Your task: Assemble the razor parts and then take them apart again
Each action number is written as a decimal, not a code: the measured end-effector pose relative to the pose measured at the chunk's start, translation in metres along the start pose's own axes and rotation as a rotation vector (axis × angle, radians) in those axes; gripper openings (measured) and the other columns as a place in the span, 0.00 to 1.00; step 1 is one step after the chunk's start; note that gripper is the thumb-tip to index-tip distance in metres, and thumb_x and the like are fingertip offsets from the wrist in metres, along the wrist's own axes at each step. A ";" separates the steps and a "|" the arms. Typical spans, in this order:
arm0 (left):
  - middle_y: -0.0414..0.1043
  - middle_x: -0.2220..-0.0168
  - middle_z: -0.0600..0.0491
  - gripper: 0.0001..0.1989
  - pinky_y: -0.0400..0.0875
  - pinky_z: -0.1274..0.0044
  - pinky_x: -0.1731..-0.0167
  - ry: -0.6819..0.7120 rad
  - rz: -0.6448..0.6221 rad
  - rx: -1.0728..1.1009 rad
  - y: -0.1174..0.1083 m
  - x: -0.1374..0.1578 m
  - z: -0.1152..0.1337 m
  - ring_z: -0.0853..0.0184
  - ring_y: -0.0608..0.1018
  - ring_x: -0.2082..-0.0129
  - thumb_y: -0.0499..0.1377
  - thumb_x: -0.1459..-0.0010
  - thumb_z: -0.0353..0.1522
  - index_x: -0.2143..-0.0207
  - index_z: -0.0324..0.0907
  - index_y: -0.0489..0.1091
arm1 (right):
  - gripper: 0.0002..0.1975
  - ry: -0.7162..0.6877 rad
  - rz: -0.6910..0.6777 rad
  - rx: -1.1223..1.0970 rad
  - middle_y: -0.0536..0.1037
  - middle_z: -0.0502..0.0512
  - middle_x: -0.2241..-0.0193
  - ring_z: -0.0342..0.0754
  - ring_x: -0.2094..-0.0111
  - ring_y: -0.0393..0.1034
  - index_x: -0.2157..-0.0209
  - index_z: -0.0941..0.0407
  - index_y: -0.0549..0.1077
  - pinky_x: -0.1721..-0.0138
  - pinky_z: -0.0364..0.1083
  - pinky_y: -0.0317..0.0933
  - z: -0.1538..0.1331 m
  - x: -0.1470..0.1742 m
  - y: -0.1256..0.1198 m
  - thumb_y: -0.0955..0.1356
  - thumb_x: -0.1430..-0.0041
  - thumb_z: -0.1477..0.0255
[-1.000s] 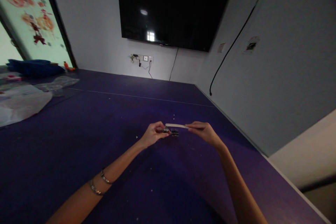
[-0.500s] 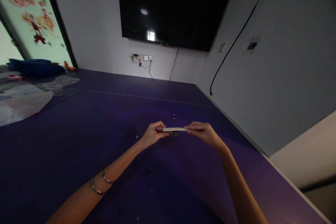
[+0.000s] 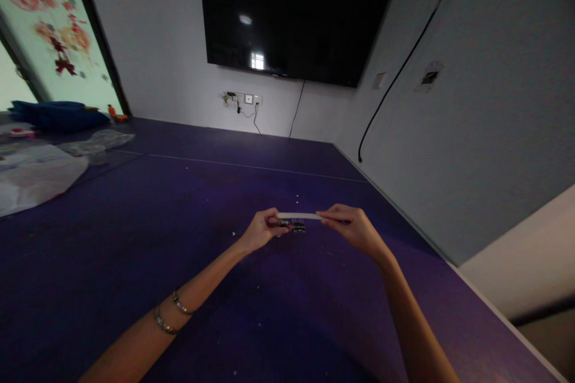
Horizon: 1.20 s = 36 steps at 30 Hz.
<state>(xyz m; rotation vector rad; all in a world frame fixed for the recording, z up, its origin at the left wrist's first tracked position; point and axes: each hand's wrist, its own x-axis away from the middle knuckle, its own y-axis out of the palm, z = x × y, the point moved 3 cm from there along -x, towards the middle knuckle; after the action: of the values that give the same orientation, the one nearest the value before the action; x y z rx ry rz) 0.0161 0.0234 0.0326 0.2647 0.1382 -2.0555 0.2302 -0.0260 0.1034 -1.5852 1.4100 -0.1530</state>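
Note:
A thin white strip (image 3: 297, 215), seen edge-on and slightly bowed, spans the gap between my two hands above the purple surface (image 3: 188, 203). My left hand (image 3: 261, 230) pinches its left end. The right end sits between the thumb and fingers of my right hand (image 3: 349, 224). Just below the strip, beside my left fingertips, is a small dark object with clear and silvery parts (image 3: 299, 226); its kind is too small to make out, and whether my left fingers touch it I cannot tell.
Tiny white bits (image 3: 233, 233) are scattered over the surface. At the far left lie crumpled plastic sheets (image 3: 40, 173), a dark blue cloth bundle (image 3: 56, 115) and an orange object (image 3: 117, 114). A black cable (image 3: 395, 84) hangs along the right wall, and a television (image 3: 300, 18) hangs ahead.
The strip has risen slightly, showing more of the small dark object under it. My right hand has shifted a little up and to the right; my left hand stays nearly still.

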 end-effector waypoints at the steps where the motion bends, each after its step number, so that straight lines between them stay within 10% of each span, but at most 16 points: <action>1: 0.76 0.71 0.49 0.12 0.66 0.78 0.74 0.000 0.000 -0.005 0.000 0.000 0.001 0.70 0.75 0.73 0.65 0.57 0.30 0.75 0.38 0.62 | 0.12 -0.005 -0.021 -0.008 0.76 0.54 0.70 0.44 0.72 0.68 0.60 0.51 0.76 0.72 0.43 0.60 -0.001 0.000 0.001 0.66 0.45 0.65; 36: 0.76 0.71 0.50 0.13 0.67 0.76 0.70 -0.012 0.016 0.043 0.002 0.000 0.001 0.67 0.77 0.69 0.64 0.58 0.27 0.76 0.39 0.60 | 0.12 0.013 0.004 -0.049 0.76 0.54 0.70 0.44 0.72 0.68 0.61 0.52 0.77 0.72 0.44 0.60 0.010 -0.001 -0.002 0.66 0.46 0.64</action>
<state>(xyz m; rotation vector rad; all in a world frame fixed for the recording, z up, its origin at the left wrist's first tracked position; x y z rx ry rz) 0.0176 0.0223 0.0335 0.2791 0.0844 -2.0456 0.2380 -0.0198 0.0998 -1.6239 1.4362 -0.1273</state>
